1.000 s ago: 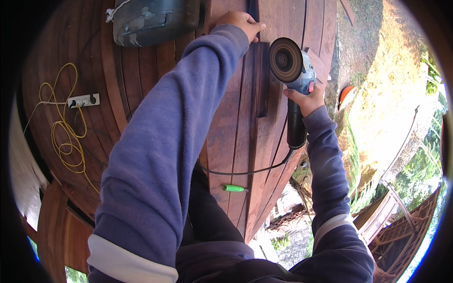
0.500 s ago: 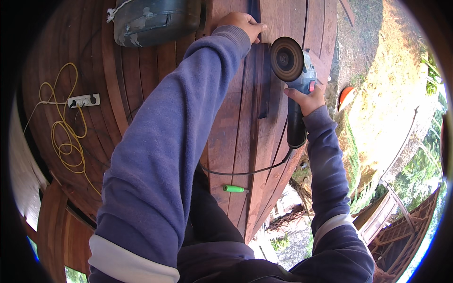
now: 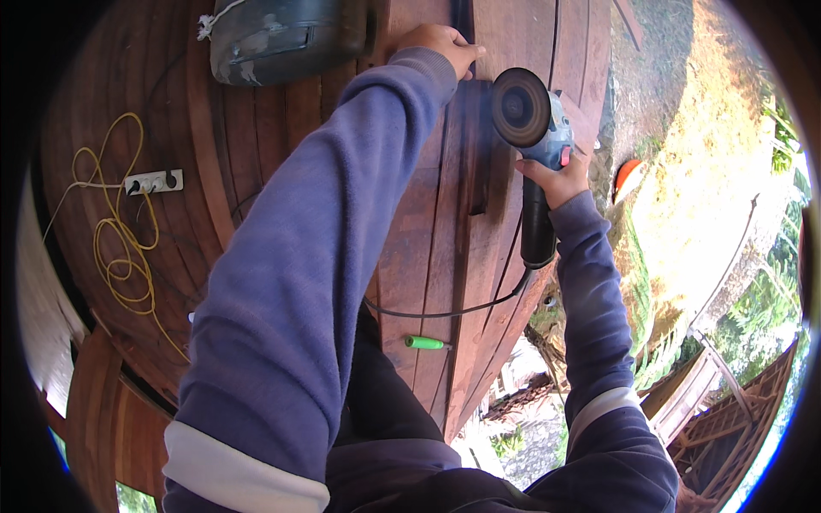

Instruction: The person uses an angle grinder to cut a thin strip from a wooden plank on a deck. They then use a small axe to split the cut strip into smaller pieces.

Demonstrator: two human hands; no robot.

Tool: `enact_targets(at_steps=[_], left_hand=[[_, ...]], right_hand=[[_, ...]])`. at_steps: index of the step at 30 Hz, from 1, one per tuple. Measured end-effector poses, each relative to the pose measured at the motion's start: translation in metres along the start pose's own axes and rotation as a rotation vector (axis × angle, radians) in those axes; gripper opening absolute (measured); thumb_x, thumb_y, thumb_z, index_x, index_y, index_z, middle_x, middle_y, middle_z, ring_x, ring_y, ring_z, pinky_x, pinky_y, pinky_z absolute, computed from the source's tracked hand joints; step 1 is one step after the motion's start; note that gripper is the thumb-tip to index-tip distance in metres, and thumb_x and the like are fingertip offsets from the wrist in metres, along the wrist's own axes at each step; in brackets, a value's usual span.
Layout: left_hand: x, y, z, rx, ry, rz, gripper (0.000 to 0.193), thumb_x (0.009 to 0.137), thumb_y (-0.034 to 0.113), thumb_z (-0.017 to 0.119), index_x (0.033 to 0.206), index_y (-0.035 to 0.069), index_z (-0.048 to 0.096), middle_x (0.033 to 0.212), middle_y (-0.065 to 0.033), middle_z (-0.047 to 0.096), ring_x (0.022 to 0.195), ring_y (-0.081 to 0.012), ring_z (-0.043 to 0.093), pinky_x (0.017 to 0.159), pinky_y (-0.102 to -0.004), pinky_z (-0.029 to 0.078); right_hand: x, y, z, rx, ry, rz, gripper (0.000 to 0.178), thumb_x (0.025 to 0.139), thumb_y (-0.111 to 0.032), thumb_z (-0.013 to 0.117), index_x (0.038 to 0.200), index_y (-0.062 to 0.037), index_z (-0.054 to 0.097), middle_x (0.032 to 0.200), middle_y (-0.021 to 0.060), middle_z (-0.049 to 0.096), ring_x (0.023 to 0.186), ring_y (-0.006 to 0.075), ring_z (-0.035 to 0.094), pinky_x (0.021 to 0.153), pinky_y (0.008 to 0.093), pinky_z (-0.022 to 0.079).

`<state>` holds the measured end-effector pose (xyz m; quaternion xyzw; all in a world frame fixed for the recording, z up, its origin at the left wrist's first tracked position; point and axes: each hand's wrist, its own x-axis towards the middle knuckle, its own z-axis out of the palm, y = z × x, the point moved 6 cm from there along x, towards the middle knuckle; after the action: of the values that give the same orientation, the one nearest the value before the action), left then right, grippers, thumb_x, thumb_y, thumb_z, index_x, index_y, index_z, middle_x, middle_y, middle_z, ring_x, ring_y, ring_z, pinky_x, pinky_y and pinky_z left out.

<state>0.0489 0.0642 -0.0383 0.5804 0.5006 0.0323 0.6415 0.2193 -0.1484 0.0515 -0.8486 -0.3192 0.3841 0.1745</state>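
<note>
Hardly anything has shifted since the earlier frame: both hands keep their places but for a slight slide of the whole view, and a faint haze now hangs left of the disc (image 3: 520, 109). The grinder (image 3: 552, 139) is over the board (image 3: 506, 41), just to the right of and below the left hand (image 3: 438, 43) in the view. The right hand (image 3: 560, 181) is wrapped round its body, thumb across it near the red switch. The left hand's fingers are drawn together at the board's edge; whether they pinch it or only press on it I cannot tell, nor whether the disc touches wood.

The disc could catch and kick toward the left fingers, since they are near its rim and only one hand holds the machine; no guard shows on the face in view. If the board is loose, it could slide under the load. Slack in the black cord (image 3: 453, 315) might snag on a plank edge and tug the grinder.

The disc is round, flat and brown-grey, with concentric rings. The board is reddish, straight-edged wood with a matt grain; beside it runs a narrow dark strip (image 3: 479, 175), piece or gap unclear. Lower down lies a smooth green handle (image 3: 423, 342).
</note>
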Motion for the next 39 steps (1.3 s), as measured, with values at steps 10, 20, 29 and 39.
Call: enact_targets(at_steps=[10, 20, 29, 39], left_hand=[[-0.003, 0.000, -0.001, -0.006, 0.020, 0.010, 0.042, 0.099, 0.048, 0.072, 0.116, 0.010, 0.076, 0.093, -0.0011, 0.079, 0.073, -0.0104, 0.068, 0.075, -0.0284, 0.057], [0.000, -0.001, 0.003, -0.016, 0.025, -0.020, 0.034, 0.102, 0.042, 0.070, 0.113, 0.011, 0.079, 0.089, -0.0016, 0.080, 0.084, -0.0128, 0.076, 0.089, -0.0322, 0.058], [-0.004, 0.002, 0.000, 0.028, 0.027, -0.014, 0.035, 0.103, 0.043, 0.069, 0.116, 0.012, 0.078, 0.088, -0.0008, 0.080, 0.082, -0.0122, 0.075, 0.088, -0.0323, 0.058], [-0.002, 0.001, 0.001, 0.018, 0.022, -0.004, 0.036, 0.102, 0.043, 0.070, 0.116, 0.011, 0.078, 0.091, -0.0017, 0.081, 0.084, -0.0129, 0.076, 0.088, -0.0329, 0.058]], right_hand=[[-0.034, 0.028, -0.001, -0.052, -0.032, 0.118, 0.048, 0.080, -0.021, 0.089, 0.116, 0.0040, 0.072, 0.104, 0.0087, 0.076, 0.092, 0.0182, 0.071, 0.085, 0.0339, 0.056], [-0.055, 0.034, -0.001, -0.003, -0.044, 0.118, 0.049, 0.079, -0.022, 0.091, 0.115, 0.0049, 0.071, 0.102, 0.0103, 0.077, 0.091, 0.0188, 0.072, 0.082, 0.0348, 0.057], [-0.044, 0.032, 0.002, 0.027, -0.050, 0.089, 0.049, 0.079, -0.024, 0.090, 0.113, 0.0056, 0.072, 0.100, 0.0096, 0.077, 0.088, 0.0174, 0.072, 0.081, 0.0336, 0.057], [-0.045, 0.029, 0.002, -0.030, -0.059, 0.128, 0.045, 0.082, -0.018, 0.088, 0.119, 0.0027, 0.071, 0.107, 0.0065, 0.076, 0.095, 0.0167, 0.070, 0.089, 0.0336, 0.055]])
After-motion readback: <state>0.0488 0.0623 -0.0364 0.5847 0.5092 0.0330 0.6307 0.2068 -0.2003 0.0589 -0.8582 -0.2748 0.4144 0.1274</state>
